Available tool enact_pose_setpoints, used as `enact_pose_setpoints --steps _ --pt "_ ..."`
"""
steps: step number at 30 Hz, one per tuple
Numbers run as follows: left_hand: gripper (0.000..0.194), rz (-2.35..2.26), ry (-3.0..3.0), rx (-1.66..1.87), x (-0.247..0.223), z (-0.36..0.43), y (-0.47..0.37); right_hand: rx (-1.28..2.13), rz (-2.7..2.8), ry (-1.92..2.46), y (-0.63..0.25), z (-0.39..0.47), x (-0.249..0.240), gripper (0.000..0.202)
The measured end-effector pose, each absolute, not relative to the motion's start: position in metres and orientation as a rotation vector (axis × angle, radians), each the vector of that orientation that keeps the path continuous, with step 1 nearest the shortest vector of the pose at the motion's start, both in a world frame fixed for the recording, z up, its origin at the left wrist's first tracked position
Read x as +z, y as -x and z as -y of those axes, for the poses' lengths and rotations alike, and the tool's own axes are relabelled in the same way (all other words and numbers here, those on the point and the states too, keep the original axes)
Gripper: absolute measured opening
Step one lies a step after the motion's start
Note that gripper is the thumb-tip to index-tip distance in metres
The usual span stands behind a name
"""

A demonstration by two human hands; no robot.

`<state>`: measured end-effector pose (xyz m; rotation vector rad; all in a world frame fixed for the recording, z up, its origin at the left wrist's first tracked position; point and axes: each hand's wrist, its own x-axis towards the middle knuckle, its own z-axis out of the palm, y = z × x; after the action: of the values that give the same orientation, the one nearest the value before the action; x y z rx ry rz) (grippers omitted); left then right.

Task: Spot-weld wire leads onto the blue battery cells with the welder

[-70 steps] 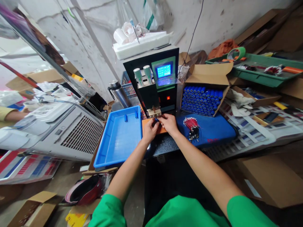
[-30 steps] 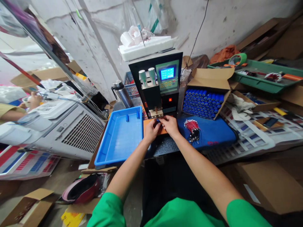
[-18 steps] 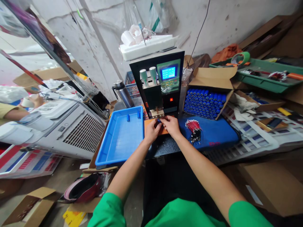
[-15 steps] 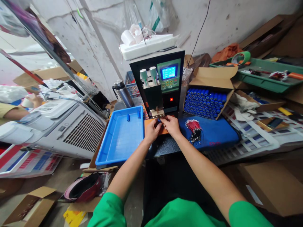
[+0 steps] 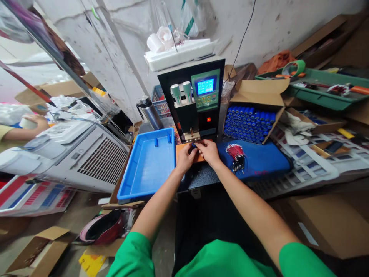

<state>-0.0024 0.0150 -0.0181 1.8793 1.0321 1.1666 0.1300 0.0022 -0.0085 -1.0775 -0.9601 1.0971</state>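
Observation:
Both my hands meet under the electrodes of a black spot welder (image 5: 211, 125) with a lit blue screen. Between the fingertips a small part of a blue battery cell (image 5: 194, 145) shows. My left hand (image 5: 185, 157) is closed on the cell from the left. My right hand (image 5: 208, 151) pinches at the same spot from the right; whether it grips the cell or a wire end there is hidden by the fingers. An orange plate (image 5: 181, 147) lies beneath the hands. To their right, a bundle of red and black wires (image 5: 235, 154) rests on a blue pad (image 5: 265, 161).
Left of the welder, a blue tray (image 5: 147, 169) holds two blue cells (image 5: 156, 142). A cardboard box (image 5: 259, 92) full of blue cells stands on the right. Behind the tray is a steel flask (image 5: 150, 113). Far left, another person's hand (image 5: 42, 123) holds something white.
My hands stay at the electrodes with hardly any movement. At the far left, the other person's hand has risen and shows more clearly.

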Motion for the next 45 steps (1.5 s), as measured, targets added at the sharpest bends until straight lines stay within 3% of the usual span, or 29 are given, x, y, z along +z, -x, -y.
enact_pose_setpoints --steps 6,15,21,32,45 --pt "0.026 -1.06 -1.912 1.167 -0.018 -0.015 0.003 0.929 1.157 1.172 -0.138 0.009 -0.007 0.028" --pt "0.027 -1.075 -2.064 1.109 -0.02 -0.015 0.006 -0.085 1.746 1.325 -0.157 0.041 0.022 0.018" --pt "0.027 -1.02 -2.192 1.09 -0.012 -0.025 0.011 -0.077 2.018 1.471 -0.15 0.031 0.038 0.02" --pt "0.045 -1.083 -2.142 1.014 -0.007 -0.033 0.009 -0.036 1.917 1.624 -0.154 0.02 0.045 0.022" --pt "0.045 -1.12 -2.06 0.959 -0.009 -0.029 0.012 -0.527 1.204 1.574 -0.328 -0.01 0.045 0.033"
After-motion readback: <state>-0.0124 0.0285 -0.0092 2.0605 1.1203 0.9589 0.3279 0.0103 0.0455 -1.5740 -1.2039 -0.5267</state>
